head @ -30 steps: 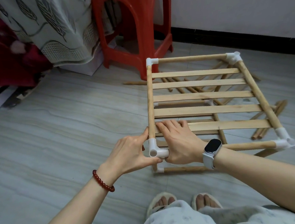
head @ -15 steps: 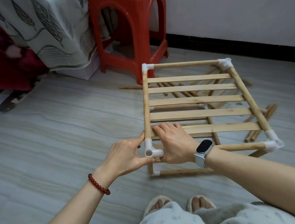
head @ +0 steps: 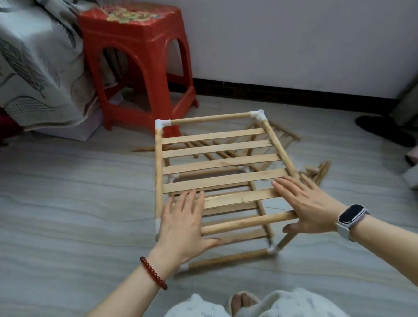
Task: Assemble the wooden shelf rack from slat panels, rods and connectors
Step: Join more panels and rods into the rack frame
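The wooden rack (head: pixel 220 162) stands on the floor in front of me, two tiers tall. Its top slat panel is framed by rods, with white connectors at the far left (head: pixel 161 124) and far right (head: pixel 258 115) corners. A lower slat panel (head: pixel 234 237) and a front bottom rod (head: pixel 225 258) show beneath. My left hand (head: pixel 183 225) lies flat over the near left corner, fingers spread, thumb under the front rod. My right hand (head: pixel 306 205) lies flat over the near right corner in the same way. Both near top connectors are hidden under my palms.
Loose rods (head: pixel 319 172) lie on the floor right of the rack, with more rods (head: pixel 202 145) behind and under it. A red plastic stool (head: pixel 140 63) stands just behind the rack's far left corner. A draped bed (head: pixel 20 68) is at left, a dark slipper (head: pixel 383 129) at right.
Both hands left the near left connector. They now rest flat on the two near corners of the top panel. The view tilted up and the rack sits squarer to me.
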Demonstrator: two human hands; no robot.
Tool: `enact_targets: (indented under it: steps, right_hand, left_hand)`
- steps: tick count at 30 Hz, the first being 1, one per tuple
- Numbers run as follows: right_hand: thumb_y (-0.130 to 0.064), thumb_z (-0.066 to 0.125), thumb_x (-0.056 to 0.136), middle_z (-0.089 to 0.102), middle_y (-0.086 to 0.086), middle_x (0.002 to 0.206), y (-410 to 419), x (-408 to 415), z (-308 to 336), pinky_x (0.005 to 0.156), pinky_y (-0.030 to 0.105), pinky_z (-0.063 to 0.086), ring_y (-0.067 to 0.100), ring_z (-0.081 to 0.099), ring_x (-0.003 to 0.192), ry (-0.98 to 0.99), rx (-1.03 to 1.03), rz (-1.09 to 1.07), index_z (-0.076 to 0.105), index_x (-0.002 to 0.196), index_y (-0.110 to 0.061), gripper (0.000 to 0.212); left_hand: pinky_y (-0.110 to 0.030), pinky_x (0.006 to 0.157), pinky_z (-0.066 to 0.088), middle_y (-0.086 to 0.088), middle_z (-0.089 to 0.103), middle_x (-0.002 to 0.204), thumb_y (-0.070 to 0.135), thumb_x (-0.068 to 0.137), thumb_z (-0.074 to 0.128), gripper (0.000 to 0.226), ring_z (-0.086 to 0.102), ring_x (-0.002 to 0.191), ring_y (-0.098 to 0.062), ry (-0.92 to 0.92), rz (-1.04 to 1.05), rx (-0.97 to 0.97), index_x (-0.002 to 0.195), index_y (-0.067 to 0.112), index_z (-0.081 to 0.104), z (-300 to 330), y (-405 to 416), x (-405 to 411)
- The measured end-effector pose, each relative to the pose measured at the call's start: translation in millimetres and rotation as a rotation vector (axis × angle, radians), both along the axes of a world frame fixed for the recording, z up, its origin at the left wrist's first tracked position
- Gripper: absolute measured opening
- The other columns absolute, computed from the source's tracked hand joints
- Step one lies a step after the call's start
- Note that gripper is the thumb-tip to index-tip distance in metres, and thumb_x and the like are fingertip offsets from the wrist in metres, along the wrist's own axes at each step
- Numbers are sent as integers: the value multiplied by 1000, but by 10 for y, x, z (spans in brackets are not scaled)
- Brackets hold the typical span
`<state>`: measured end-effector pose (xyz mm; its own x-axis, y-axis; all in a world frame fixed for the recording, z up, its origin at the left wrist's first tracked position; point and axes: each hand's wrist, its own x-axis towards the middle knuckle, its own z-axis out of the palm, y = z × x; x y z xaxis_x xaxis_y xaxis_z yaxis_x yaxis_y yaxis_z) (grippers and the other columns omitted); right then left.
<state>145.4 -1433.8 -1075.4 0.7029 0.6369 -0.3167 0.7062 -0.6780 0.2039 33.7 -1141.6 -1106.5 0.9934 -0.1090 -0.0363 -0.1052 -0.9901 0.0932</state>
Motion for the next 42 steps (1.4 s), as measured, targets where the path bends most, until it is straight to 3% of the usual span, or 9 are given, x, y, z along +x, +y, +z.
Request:
enact_targets:
  steps: [5,9,13,20,25,31,35,39,42]
  right_hand:
    - [-62,46,83,30,5,150,-176,143,-41,117,40,0,21,20,141,-54,75,17,16,150,-12,88]
    - [-64,44,76,51,7,122,32,73,-169,117,49,5,29,43,122,-103,123,0,29,144,-7,90]
    - [-54,54,74,56,6,109,96,90,-236,116,44,6,28,50,109,-112,227,-36,47,128,-7,72]
    - [-47,54,72,57,6,101,134,120,-315,115,46,11,28,51,101,-144,206,-32,51,119,-9,61]
    - [-50,47,76,52,3,111,191,40,-335,117,45,-1,26,45,111,-129,210,-51,44,127,-13,63]
    - [-51,53,82,45,4,129,651,-37,-243,115,50,-6,25,37,125,-26,298,64,29,142,-20,72]
    - [-63,48,83,37,3,140,1084,-68,-192,114,55,-7,21,27,135,85,352,185,27,144,-27,74]
    - [-53,38,94,30,1,150,1447,-92,-95,114,52,-12,15,14,143,251,455,192,27,147,-25,60]
    - [-34,42,97,45,0,139,1563,-36,40,117,37,12,15,35,133,384,661,44,44,138,-20,43]
  left_hand:
    - [-42,103,38,-8,56,129,77,70,52,96,52,118,-26,-118,-3,-27,136,9,46,22,0,101]
    - [-41,103,37,-11,51,130,77,66,58,103,48,118,-28,-37,-1,12,140,6,41,22,156,175]
    - [-43,98,43,-12,58,118,63,68,67,85,54,108,-31,-82,-8,18,127,4,52,31,136,195]
    - [-41,82,52,-10,63,97,53,60,77,70,61,88,-29,-163,-11,19,109,5,61,2,176,223]
    - [-42,84,52,-10,64,100,45,53,81,74,62,91,-29,-156,-5,23,112,5,62,-16,251,194]
    - [-43,115,21,0,50,132,48,73,67,76,44,125,-20,-30,79,96,137,16,42,44,700,56]
    - [-46,116,9,6,37,144,54,78,61,82,29,136,-13,100,202,200,145,23,25,107,1102,-131]
    - [-56,114,2,-1,1,159,64,72,65,108,-2,146,-26,421,272,190,151,26,2,320,1353,-133]
    - [-57,114,0,-2,-10,159,68,73,62,105,-10,145,-27,522,292,43,151,32,2,661,1351,86]
